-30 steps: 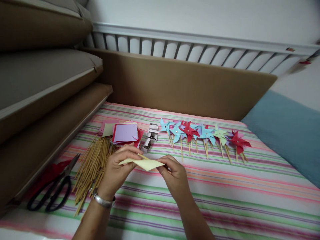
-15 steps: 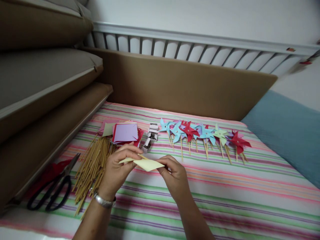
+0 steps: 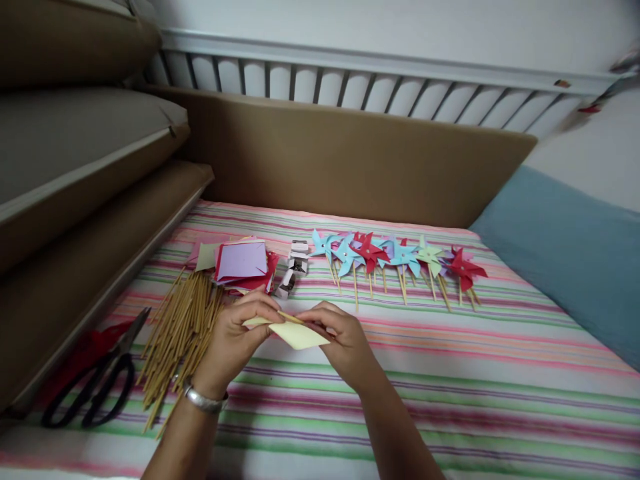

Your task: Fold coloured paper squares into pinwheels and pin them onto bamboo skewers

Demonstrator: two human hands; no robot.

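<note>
A pale yellow paper pinwheel [image 3: 300,336] is held between both hands above the striped cloth. My left hand [image 3: 243,337], with a silver bangle at its wrist, pinches it at the middle. A thin wooden stick [image 3: 290,318] shows along its far side, running from the left fingertips toward the right ones. My right hand [image 3: 345,340] is closed at the right end, its fingers along the stick and the paper's edge; exactly what the thumb presses is hidden. Just beyond the left hand lies a stack of colored paper squares [image 3: 243,260].
Wooden sticks [image 3: 180,327] lie heaped at left, beside black-handled scissors [image 3: 100,380] and red material [image 3: 83,360]. Small white boxes [image 3: 299,265] stand behind the hands. Finished pinwheels [image 3: 370,252] line the back right. Brown cushions [image 3: 95,220] rise at left, a brown panel [image 3: 325,160] behind.
My right hand has moved up and closer to my left, its fingers now along the stick. The paper has tilted slightly. The whole view has shifted a little.
</note>
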